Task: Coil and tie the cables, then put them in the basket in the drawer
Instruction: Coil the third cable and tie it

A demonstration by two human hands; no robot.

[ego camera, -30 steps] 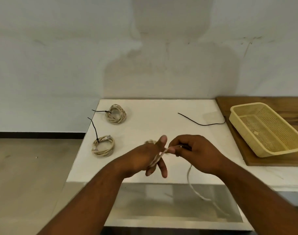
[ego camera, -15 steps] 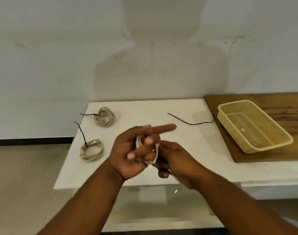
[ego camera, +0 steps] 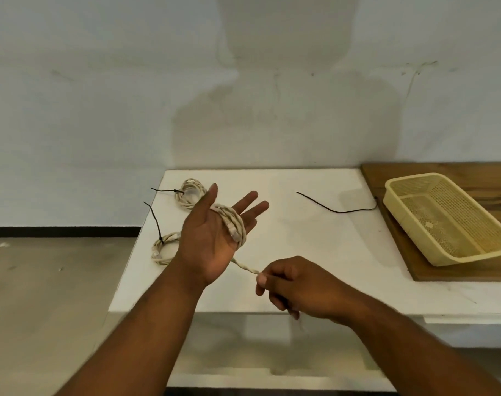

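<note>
Nearest, the right hand (ego camera: 297, 284) sits low over the desk's (ego camera: 315, 252) front edge, knuckles up, its fingers (ego camera: 262, 279) curled together and pinched on the free run of a pale twisted cable (ego camera: 234, 224). From that pinch the cable runs taut up and to the left, its long axis slanting toward the left hand (ego camera: 215, 235). That hand is raised with the palm facing up and back toward the camera, thumb pointing away, fingers spread apart and nearly straight; the cable is looped several times across the palm and around the hand just below the fingers, with its plug end lying on the palm. The left fingers do not close on it. Behind the left hand, two coiled cables lie on the desk's left side: a nearer coil (ego camera: 165, 248) partly hidden by the wrist, and a farther coil (ego camera: 190, 192), each cinched with a black tie whose tail sticks out. A loose black tie (ego camera: 336, 205) lies further right on the desk. At the far right a yellow mesh basket (ego camera: 449, 218) rests on a wooden board (ego camera: 443, 270).
</note>
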